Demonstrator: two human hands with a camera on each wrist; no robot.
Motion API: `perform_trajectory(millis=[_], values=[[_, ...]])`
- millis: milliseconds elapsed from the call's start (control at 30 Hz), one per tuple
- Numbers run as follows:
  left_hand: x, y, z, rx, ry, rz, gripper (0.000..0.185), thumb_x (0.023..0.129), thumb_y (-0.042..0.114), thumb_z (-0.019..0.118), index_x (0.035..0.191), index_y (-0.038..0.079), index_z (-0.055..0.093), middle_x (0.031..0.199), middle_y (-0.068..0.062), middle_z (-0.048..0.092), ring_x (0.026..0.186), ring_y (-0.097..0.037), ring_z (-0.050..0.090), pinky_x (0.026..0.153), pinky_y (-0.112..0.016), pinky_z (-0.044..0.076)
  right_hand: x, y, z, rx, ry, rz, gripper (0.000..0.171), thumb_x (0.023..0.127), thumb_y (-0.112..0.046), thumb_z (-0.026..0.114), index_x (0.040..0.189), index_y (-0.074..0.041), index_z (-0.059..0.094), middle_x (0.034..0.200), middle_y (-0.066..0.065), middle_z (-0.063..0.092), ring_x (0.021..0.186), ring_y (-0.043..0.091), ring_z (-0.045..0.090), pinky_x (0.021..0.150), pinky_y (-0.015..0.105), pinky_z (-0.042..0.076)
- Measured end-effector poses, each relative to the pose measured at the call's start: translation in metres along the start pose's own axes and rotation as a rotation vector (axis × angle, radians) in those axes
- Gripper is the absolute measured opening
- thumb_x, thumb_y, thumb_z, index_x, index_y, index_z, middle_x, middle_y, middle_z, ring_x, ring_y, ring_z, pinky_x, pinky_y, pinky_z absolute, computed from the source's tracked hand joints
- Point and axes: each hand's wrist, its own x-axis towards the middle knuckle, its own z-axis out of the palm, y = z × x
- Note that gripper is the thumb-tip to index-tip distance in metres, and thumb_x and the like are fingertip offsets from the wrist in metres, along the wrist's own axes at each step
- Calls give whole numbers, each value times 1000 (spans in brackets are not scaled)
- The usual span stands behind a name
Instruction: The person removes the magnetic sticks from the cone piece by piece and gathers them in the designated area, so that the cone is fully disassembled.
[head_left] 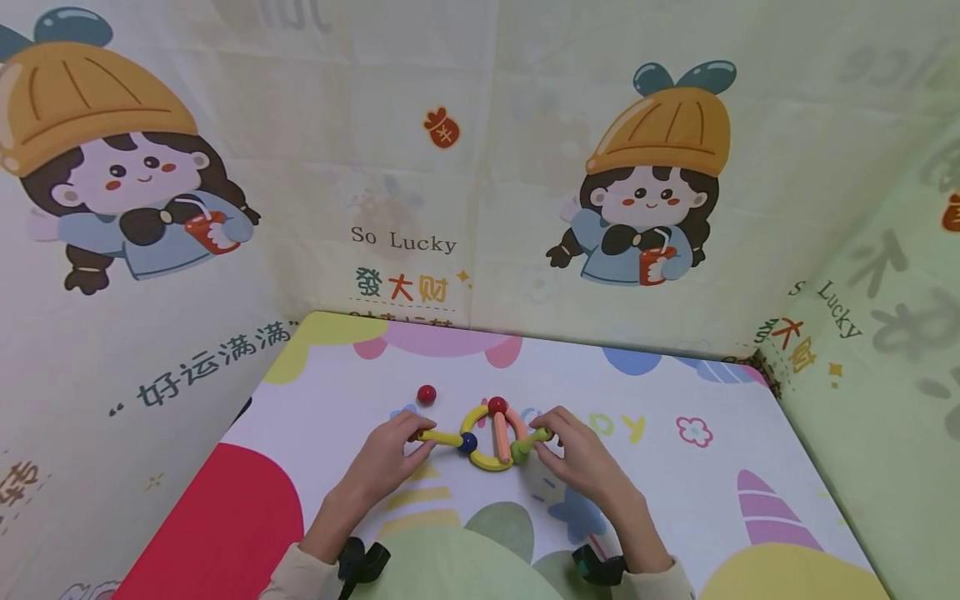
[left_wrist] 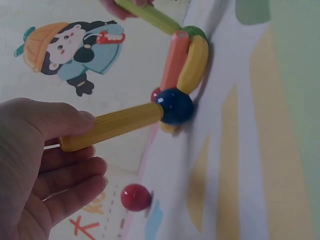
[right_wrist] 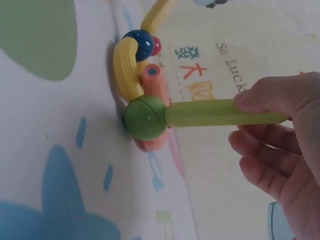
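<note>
My left hand (head_left: 391,454) pinches the outer end of a straight yellow rod (left_wrist: 120,125) between thumb and fingers. The rod's other end meets a dark blue ball (left_wrist: 176,106). On the other side, my right hand (head_left: 576,448) pinches a straight green rod (right_wrist: 210,112), whose far end meets a green ball (right_wrist: 145,117). Both balls belong to a ring on the table, made with curved yellow rods (head_left: 491,463), a curved pink rod (head_left: 517,422) and a red ball (head_left: 497,406) at the back. From that red ball a straight pink rod (head_left: 502,439) reaches forward across the ring.
A loose red ball (head_left: 427,394) lies behind my left hand, apart from the ring. The printed tabletop (head_left: 645,500) is bounded by cloth walls (head_left: 510,192) at the back and sides. A dark wrist camera (head_left: 363,562) is strapped near each cuff.
</note>
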Motion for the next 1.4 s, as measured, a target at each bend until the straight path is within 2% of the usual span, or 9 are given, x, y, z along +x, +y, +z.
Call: perform_trajectory(millis=[167, 300, 433, 533, 667, 900, 1167, 1400], values=[[-12, -7, 0, 18, -51, -76, 28, 82, 12, 83, 108, 10, 73, 96, 2, 67, 83, -12, 61, 77, -25, 59, -13, 12, -3, -16, 37, 5, 26, 82, -7, 81, 104, -11, 69, 99, -6, 63, 86, 8, 60, 76, 28, 59], [-18, -12, 4, 61, -104, -158, 25, 83, 16, 82, 106, 14, 74, 96, 6, 65, 85, -7, 60, 81, -26, 58, -20, 21, -1, -61, 48, 14, 24, 79, -7, 83, 99, -13, 70, 96, -8, 63, 84, 4, 59, 77, 27, 58], [-20, -16, 9, 103, -141, -230, 22, 84, 19, 81, 105, 17, 75, 96, 9, 65, 87, -5, 59, 85, -30, 58, -26, 29, 3, -107, 49, 8, 25, 77, -10, 84, 98, -12, 71, 95, -7, 64, 85, 6, 62, 78, 29, 57], [-22, -19, 11, 109, -161, -259, 20, 85, 19, 80, 104, 18, 74, 96, 9, 66, 87, -6, 56, 86, -32, 57, -29, 35, 6, -123, 44, -8, 27, 75, -10, 85, 99, -11, 71, 95, -6, 64, 85, 8, 64, 78, 29, 58], [-25, -20, 14, 110, -178, -263, 19, 85, 19, 79, 104, 19, 74, 96, 10, 66, 88, -6, 54, 85, -32, 56, -32, 42, 10, -119, 19, -4, 26, 75, -9, 84, 98, -12, 71, 92, -6, 64, 83, 8, 62, 77, 29, 57], [-29, -22, 18, 138, -165, -234, 20, 85, 20, 80, 104, 18, 74, 95, 10, 66, 89, -6, 51, 82, -29, 54, -35, 49, 16, -104, -49, 49, 22, 78, -14, 83, 96, -15, 71, 90, -11, 62, 82, 4, 57, 76, 27, 55], [-32, -25, 21, 170, -166, -219, 20, 84, 22, 81, 103, 18, 75, 95, 11, 65, 91, -6, 51, 83, -29, 54, -35, 49, 19, -72, -105, 113, 20, 80, -17, 82, 97, -17, 70, 88, -12, 60, 81, 1, 51, 74, 24, 51], [-27, -21, 18, 140, -181, -228, 25, 85, 26, 80, 107, 16, 74, 99, 8, 66, 92, -7, 52, 85, -31, 55, -33, 48, 20, -85, -123, 115, 23, 81, -18, 81, 101, -17, 69, 89, -12, 58, 81, 2, 51, 75, 24, 51]])
